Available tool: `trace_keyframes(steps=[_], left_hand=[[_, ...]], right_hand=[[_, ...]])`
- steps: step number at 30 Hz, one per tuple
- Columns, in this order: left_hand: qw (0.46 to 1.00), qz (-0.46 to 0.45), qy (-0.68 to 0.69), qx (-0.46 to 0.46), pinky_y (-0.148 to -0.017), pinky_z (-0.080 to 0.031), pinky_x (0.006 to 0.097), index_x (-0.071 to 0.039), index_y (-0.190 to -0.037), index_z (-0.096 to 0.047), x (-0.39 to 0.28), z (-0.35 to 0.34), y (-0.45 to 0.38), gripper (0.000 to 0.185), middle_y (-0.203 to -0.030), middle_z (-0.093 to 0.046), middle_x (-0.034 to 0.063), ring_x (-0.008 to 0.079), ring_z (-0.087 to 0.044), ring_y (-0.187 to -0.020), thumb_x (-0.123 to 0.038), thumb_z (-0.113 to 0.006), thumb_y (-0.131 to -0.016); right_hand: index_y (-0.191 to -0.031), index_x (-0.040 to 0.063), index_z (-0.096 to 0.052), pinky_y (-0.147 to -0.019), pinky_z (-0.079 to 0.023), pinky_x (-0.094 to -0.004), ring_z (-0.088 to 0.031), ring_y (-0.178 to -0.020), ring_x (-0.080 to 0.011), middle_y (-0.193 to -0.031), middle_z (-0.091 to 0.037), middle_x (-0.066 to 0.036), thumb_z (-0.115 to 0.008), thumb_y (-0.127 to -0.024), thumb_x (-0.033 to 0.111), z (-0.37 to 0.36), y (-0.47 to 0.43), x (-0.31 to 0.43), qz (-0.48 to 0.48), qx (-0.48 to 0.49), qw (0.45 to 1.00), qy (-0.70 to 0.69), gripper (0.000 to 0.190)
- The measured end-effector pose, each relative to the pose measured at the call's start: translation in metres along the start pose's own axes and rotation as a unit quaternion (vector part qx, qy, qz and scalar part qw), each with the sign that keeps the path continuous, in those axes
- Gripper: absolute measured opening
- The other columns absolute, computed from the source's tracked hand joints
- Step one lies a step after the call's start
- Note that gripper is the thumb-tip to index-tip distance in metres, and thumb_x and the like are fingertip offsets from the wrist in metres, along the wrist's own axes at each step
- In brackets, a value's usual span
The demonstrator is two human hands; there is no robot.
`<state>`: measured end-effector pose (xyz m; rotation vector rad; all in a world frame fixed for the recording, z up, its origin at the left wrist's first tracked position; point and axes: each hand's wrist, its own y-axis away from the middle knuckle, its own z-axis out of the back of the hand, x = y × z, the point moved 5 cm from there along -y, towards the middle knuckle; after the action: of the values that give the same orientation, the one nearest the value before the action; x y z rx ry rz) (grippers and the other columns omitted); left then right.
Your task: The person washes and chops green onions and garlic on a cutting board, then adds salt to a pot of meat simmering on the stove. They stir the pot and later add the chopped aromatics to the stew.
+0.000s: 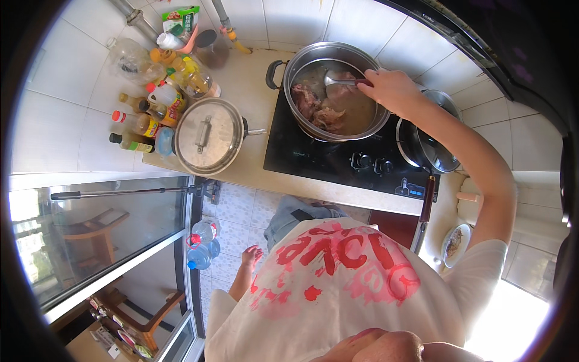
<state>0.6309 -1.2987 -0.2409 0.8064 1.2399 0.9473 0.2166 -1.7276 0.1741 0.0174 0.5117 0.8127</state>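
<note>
My right hand (390, 92) grips the dark handle of a metal ladle (337, 81), whose bowl rests at the broth inside a large stainless steel pot (293, 111). Large chunks of meat (329, 119) lie in the cloudy broth. The pot stands on the back left of a black gas cooktop (312, 165). My left hand (252, 256) hangs low beside my body, over the tiled floor, with its fingers apart and nothing in it. A round steel lid (209, 135) lies on the counter left of the cooktop.
Right of the pot, under my forearm, sits a pan with a glass lid (436, 147); its long handle (427, 199) juts towards me. Bottles (156, 108) crowd the left counter by the tiled wall. A bowl (456, 244) stands at right. Large plastic bottles (203, 244) stand on the floor.
</note>
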Motion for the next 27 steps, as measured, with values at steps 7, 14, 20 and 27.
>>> trace_keyframes(steps=[7, 14, 20, 27], left_hand=[[1.000, 0.006, 0.027, 0.013, -0.075, -0.056, 0.0318, -0.007, -0.122, -0.056, 0.004, 0.000, -0.017, 0.027, -0.106, -0.066, 0.0133, 0.0219, -0.067, -0.089, -0.014, -0.048, -0.097], [0.991, 0.059, 0.122, 0.008, -0.077, -0.056, 0.0309, -0.007, -0.120, -0.058, 0.007, -0.002, -0.041, 0.026, -0.106, -0.066, 0.0121, 0.0210, -0.067, -0.089, -0.015, -0.048, -0.097], [0.992, 0.051, 0.112, -0.002, -0.078, -0.055, 0.0309, -0.007, -0.120, -0.058, -0.006, -0.002, -0.040, 0.026, -0.105, -0.067, 0.0122, 0.0210, -0.067, -0.090, -0.014, -0.048, -0.097], [0.992, 0.070, 0.101, -0.009, -0.078, -0.055, 0.0319, -0.008, -0.121, -0.058, -0.003, 0.001, -0.036, 0.026, -0.106, -0.067, 0.0122, 0.0216, -0.067, -0.089, -0.015, -0.048, -0.097]], right_hand=[[-0.132, 0.020, -0.050, -0.065, -0.051, -0.0329, -0.058, -0.085, -0.0221, -0.097, -0.052, -0.007, -0.059, -0.078, 0.002, 0.021, 0.066, -0.002, -0.054, 0.058, 0.997, 0.021, 0.058], [-0.138, 0.021, -0.045, -0.059, -0.052, -0.0296, -0.059, -0.080, -0.0184, -0.096, -0.051, -0.007, -0.060, -0.078, 0.004, 0.021, 0.118, 0.006, -0.107, 0.080, 0.990, 0.045, 0.064], [-0.137, 0.026, -0.047, -0.055, -0.052, -0.0297, -0.057, -0.076, -0.0166, -0.091, -0.047, -0.005, -0.061, -0.077, 0.005, 0.011, 0.139, 0.016, -0.125, 0.049, 0.991, 0.000, 0.065], [-0.134, 0.028, -0.049, -0.055, -0.051, -0.0289, -0.057, -0.078, -0.0163, -0.092, -0.046, -0.005, -0.061, -0.078, 0.005, 0.014, 0.149, 0.013, -0.147, 0.081, 0.986, -0.001, 0.062]])
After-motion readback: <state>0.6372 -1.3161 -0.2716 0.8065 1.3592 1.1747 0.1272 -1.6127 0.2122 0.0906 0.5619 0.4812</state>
